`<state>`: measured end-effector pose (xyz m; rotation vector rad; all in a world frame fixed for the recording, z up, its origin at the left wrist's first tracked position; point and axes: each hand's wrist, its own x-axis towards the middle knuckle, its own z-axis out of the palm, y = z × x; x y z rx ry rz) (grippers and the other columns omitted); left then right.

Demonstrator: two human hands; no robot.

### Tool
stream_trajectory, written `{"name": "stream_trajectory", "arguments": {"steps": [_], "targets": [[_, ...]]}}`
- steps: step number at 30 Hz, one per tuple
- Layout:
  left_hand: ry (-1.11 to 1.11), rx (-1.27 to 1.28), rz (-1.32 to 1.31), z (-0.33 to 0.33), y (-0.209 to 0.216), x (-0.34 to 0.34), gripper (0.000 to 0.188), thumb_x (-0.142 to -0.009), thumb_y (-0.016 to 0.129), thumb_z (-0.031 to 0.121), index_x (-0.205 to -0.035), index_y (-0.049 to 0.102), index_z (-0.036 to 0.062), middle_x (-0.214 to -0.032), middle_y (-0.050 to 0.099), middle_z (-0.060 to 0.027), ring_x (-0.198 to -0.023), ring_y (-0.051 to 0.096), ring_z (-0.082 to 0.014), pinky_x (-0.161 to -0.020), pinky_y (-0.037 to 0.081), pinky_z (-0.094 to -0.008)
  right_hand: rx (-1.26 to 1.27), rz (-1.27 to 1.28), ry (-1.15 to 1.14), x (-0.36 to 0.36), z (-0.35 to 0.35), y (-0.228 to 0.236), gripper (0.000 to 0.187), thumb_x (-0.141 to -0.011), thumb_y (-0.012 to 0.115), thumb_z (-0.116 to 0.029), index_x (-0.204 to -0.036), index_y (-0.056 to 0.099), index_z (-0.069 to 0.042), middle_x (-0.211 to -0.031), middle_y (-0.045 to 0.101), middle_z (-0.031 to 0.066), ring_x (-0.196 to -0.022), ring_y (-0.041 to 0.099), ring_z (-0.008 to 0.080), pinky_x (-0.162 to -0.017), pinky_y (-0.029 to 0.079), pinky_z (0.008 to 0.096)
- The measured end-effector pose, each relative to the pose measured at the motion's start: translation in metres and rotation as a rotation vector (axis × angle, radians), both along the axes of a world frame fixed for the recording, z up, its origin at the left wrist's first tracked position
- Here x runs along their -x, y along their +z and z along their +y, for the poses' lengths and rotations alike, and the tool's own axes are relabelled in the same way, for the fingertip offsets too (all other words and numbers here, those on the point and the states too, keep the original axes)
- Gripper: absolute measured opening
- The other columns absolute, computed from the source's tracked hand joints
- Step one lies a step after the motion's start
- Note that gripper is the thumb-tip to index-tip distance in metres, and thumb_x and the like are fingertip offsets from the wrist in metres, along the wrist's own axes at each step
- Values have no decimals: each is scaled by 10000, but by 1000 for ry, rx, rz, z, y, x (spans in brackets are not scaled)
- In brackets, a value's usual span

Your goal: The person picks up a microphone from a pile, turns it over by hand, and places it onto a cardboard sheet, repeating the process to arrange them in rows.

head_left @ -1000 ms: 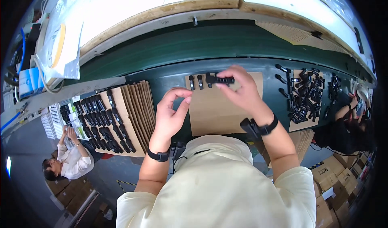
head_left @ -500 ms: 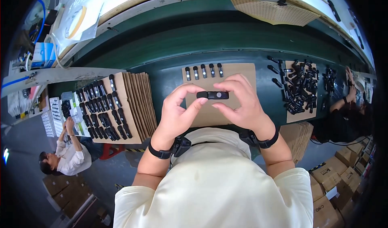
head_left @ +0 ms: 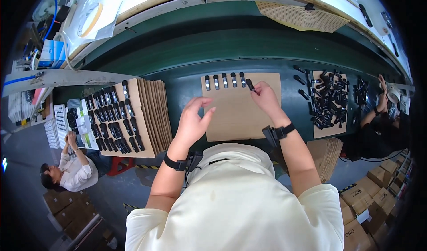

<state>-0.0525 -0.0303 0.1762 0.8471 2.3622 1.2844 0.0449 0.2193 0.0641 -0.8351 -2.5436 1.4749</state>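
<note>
My right hand (head_left: 267, 100) pinches a small black microphone (head_left: 250, 84) with a dark foam-like tip. It holds this piece at the far right part of a brown cardboard sheet (head_left: 242, 117), at the end of a row. Several matching microphones (head_left: 225, 80) stand side by side along the sheet's far edge, tips pointing away from me, each with a pale round spot. Over the left part of the sheet hovers my left hand (head_left: 195, 119), with thumb and fingers apart and nothing between them. My fingers partly hide the lower end of the held microphone.
To the left, a stack of cardboard sheets (head_left: 153, 113) carries rows of microphones. A heap of loose microphones (head_left: 329, 97) lies on cardboard at the right, with several strays beside it. Co-workers sit at both sides. A raised shelf edge (head_left: 178, 7) runs across the back.
Both hands held the microphone between them. My left hand has let go, and my right hand has carried it away from me to the row's right end, turning its tip to the far side.
</note>
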Motion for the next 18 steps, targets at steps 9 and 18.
{"name": "stream_trajectory", "arguments": {"steps": [9,18], "targets": [[73,191,-90,-28,-41,5,210,-854,684,78,-1049,655,4,-989,648,-120,-897,634,-213,-728,497,-300,-174,-348,-141,34,19,-70,251,-806,648,-247,-912,634,-20,-878,685,203,-867,662,398,-747,516,487],[54,268,-43,-30,-55,3,234,-829,697,164,-1011,663,22,-952,652,-168,-905,638,-339,-786,518,-401,-361,-264,48,27,33,-87,388,-832,692,-311,-1015,597,18,-920,673,238,-884,651,421,-768,513,466]]}}
